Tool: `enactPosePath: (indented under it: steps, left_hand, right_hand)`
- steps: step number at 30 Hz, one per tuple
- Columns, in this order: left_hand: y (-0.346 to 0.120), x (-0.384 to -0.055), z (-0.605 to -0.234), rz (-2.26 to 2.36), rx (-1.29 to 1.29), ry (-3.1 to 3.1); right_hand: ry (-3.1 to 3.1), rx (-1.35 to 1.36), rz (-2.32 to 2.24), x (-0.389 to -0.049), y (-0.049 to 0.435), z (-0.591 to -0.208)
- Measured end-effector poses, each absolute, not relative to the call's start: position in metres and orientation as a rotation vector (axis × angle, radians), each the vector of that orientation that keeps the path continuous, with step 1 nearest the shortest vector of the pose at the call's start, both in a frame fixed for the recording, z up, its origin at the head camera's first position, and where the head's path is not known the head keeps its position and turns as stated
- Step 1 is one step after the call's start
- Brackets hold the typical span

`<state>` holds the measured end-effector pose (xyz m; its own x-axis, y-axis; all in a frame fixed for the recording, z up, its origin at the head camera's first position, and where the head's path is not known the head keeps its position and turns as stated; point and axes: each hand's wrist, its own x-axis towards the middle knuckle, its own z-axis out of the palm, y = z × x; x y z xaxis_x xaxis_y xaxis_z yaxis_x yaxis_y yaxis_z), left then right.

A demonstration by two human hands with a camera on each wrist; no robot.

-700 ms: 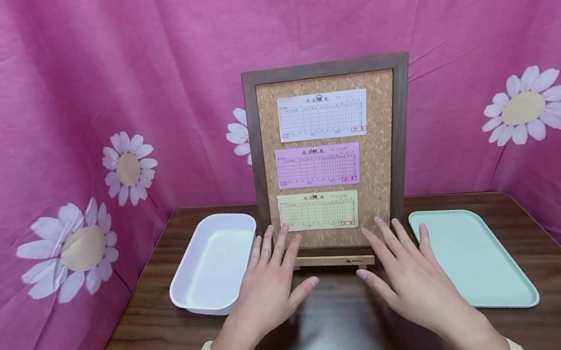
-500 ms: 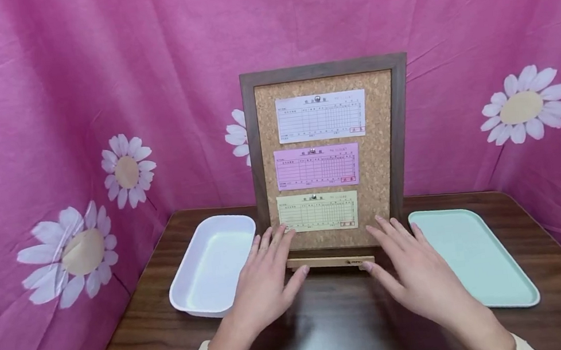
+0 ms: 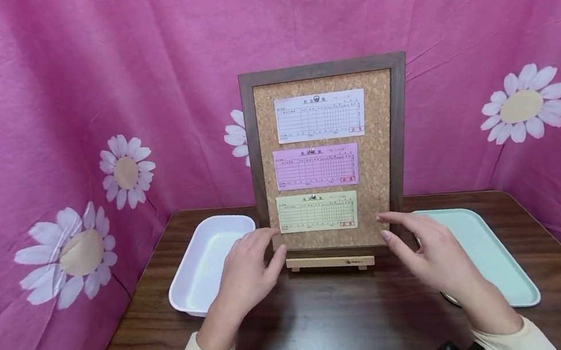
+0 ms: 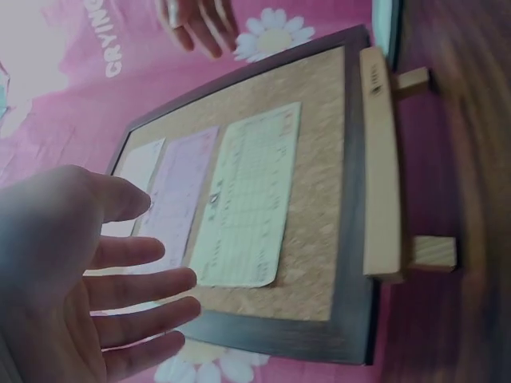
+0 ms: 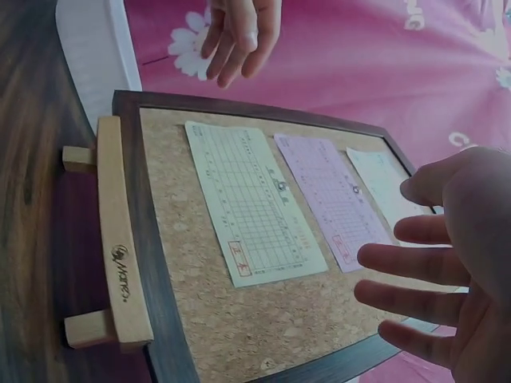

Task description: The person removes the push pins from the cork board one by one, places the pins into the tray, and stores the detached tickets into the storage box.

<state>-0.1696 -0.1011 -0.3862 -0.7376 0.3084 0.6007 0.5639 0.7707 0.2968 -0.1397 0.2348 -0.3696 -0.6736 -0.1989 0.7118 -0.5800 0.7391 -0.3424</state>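
Note:
A cork board [image 3: 374,158] in a dark wooden frame leans on a small wooden easel [image 3: 330,262]. Pinned to it, one above another, are a white receipt slip [image 3: 319,117], a pink one [image 3: 317,167] and a pale yellow-green one [image 3: 318,213]. Each has a shiny pin near its top edge. My left hand [image 3: 249,268] hovers in front of the board's lower left, fingers relaxed and holding nothing. At the lower right, my right hand [image 3: 440,252] is likewise relaxed and holds nothing. Both wrist views show fingers apart from the slips.
A white rectangular tub [image 3: 203,270] stands left of the board on the dark wooden table [image 3: 339,324]. On the right lies a mint-green tray [image 3: 493,260], partly behind my right hand. A pink curtain with daisies [image 3: 183,47] hangs behind and at both sides.
Both hands have drawn apart and back from the board's lower part, and their spread fingers have come closer together. The lower slip's left corner is uncovered. Slips, tub and tray stay in place.

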Motion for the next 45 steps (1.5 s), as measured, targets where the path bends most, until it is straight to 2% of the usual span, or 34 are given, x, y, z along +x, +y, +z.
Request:
enactPosePath:
  steps: [10,24,45]
  left_hand:
    - [-0.120,-0.185,-0.366,-0.798,-0.554,-2.439]
    - [-0.128,-0.211,-0.367,-1.161,-0.433,-2.324]
    - [-0.121,-0.240,-0.353,-1.365,-0.483,-2.317]
  right_hand:
    - [-2.274,0.599,0.721,-0.153,0.236,-0.359]
    - [-2.240,0.684,0.758,-0.181,0.233,-0.346]
    - [-2.202,0.667,0.831,-0.205,0.236,-0.334]
